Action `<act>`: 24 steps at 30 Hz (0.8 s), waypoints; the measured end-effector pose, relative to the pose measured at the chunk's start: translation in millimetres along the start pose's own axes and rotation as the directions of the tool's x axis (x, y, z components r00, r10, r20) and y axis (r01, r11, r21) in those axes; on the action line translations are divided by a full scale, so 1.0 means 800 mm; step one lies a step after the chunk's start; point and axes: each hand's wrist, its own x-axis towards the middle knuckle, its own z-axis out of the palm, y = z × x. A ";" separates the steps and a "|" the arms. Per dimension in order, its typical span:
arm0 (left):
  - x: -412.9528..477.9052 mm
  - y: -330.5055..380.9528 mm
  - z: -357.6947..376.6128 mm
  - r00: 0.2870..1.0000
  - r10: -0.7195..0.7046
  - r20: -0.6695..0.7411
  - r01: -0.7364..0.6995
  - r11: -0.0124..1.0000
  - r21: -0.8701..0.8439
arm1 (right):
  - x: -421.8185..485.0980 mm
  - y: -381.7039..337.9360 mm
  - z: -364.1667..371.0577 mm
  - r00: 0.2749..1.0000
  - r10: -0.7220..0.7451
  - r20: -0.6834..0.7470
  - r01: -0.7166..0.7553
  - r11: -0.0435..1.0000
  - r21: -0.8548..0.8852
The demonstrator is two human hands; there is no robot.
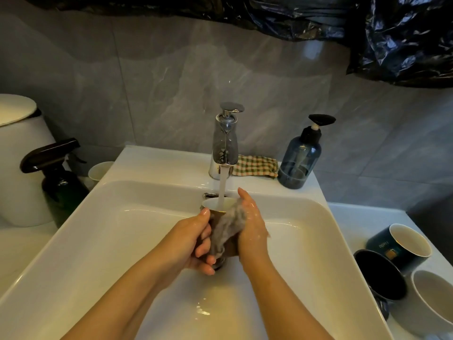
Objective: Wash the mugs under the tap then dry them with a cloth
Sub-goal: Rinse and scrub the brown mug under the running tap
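A brown mug (215, 204) with a white inside stands upright over the middle of the white sink (98, 241), under the running chrome tap (225, 146). Water falls into the mug's mouth. My left hand (193, 241) grips the mug's left side. My right hand (251, 222) presses a wet grey cloth (229, 229) flat against the mug's right side. Three more mugs sit on the counter at the right: a dark blue one (399, 244) on its side, a black one (378, 273) and a white one (434, 300).
A checked cloth (255, 165) lies behind the tap. Beside it stands a blue pump bottle (299, 158). A dark spray bottle (58, 175), a paper cup (99, 170) and a white bin (19, 158) stand left of the sink. Black plastic sheeting (402, 38) hangs above.
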 end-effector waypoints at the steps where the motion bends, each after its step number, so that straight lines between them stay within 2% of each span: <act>1: 0.000 0.000 -0.003 1.000 -0.014 0.015 0.014 1.000 0.002 | 0.006 -0.002 -0.006 0.973 0.228 0.046 -0.232 0.955 0.184; 2: 0.001 0.000 -0.005 0.999 -0.027 0.026 0.027 1.000 -0.015 | 0.009 -0.005 -0.011 0.938 0.333 0.091 -0.345 0.900 0.267; 3: 0.002 0.000 -0.007 0.999 -0.039 0.027 0.040 0.998 -0.057 | 0.011 -0.004 -0.014 0.932 0.342 0.122 -0.363 0.880 0.307; 5: 0.007 -0.001 -0.008 0.999 -0.039 -0.026 0.036 0.991 -0.128 | 0.013 0.003 -0.010 0.947 0.301 0.114 -0.322 0.885 0.335; 6: 0.010 -0.003 -0.009 0.996 -0.007 -0.094 -0.002 0.995 -0.101 | 0.014 0.010 -0.006 0.958 0.273 0.082 -0.284 0.895 0.343; 8: 0.017 -0.009 -0.009 0.960 0.106 -0.259 -0.097 0.994 0.045 | 0.014 0.019 0.003 0.980 0.194 0.048 -0.198 0.907 0.372; 10: 0.021 -0.012 -0.010 0.880 0.238 -0.412 -0.161 0.964 0.212 | 0.011 0.021 0.007 0.989 0.130 0.075 -0.149 0.900 0.409; 12: 0.024 -0.014 -0.010 0.791 0.368 -0.488 -0.164 0.897 0.410 | 0.003 0.017 0.009 0.978 0.173 0.116 -0.207 0.865 0.458; 14: 0.027 -0.014 -0.008 0.745 0.445 -0.496 -0.181 0.851 0.492 | -0.002 0.012 0.011 0.951 0.262 0.164 -0.310 0.811 0.497; 15: 0.027 -0.013 -0.007 0.749 0.441 -0.495 -0.232 0.874 0.427 | -0.004 0.009 0.011 0.938 0.292 0.189 -0.348 0.786 0.511; 17: 0.023 -0.009 0.000 0.816 0.341 -0.466 -0.303 0.940 0.156 | -0.010 0.001 0.009 0.936 0.296 0.192 -0.353 0.758 0.549; 18: 0.021 -0.010 0.004 0.842 0.300 -0.449 -0.311 0.949 0.053 | -0.009 -0.001 0.006 0.948 0.275 0.160 -0.317 0.767 0.558; 20: 0.021 -0.013 0.014 0.842 0.271 -0.467 -0.293 0.956 0.027 | -0.006 -0.003 -0.002 0.980 0.200 0.019 -0.181 0.833 0.524; 22: 0.024 -0.013 0.029 0.806 0.257 -0.533 -0.278 0.960 0.042 | -0.007 -0.005 -0.003 0.989 0.073 -0.127 -0.021 0.927 0.376; 24: 0.026 -0.011 0.041 0.781 0.267 -0.564 -0.245 0.963 0.115 | -0.021 -0.005 0.007 0.988 -0.123 -0.098 0.138 0.977 0.161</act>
